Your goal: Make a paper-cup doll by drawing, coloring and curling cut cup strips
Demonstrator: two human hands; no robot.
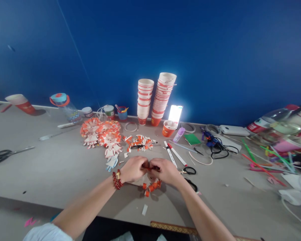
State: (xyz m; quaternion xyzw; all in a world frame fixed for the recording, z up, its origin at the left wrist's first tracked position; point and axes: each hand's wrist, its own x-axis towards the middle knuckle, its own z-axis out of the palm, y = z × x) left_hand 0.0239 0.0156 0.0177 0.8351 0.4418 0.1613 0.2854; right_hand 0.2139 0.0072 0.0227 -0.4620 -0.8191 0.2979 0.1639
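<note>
Both hands meet above the front middle of the table, fingers curled in a pinch. My left hand [135, 169] and my right hand [167, 170] grip a cut paper cup piece [152, 186] between them. Its orange strips curl and hang below my fingers; the rest is hidden by the hands. Paper scraps [141, 142] in orange and white lie just beyond. To their left sit several paper lion figures [110, 140] with orange fringed manes. Close to my right hand are black-handled scissors [190, 170], a black marker [170, 154] and a red marker [177, 154].
Two tall stacks of paper cups [145, 100] stand by the blue wall, with a lit phone [175, 113] propped beside them. A glue gun [212, 140] with its cable lies to the right. Straws and bottles crowd the far right; other scissors [7, 154] lie far left.
</note>
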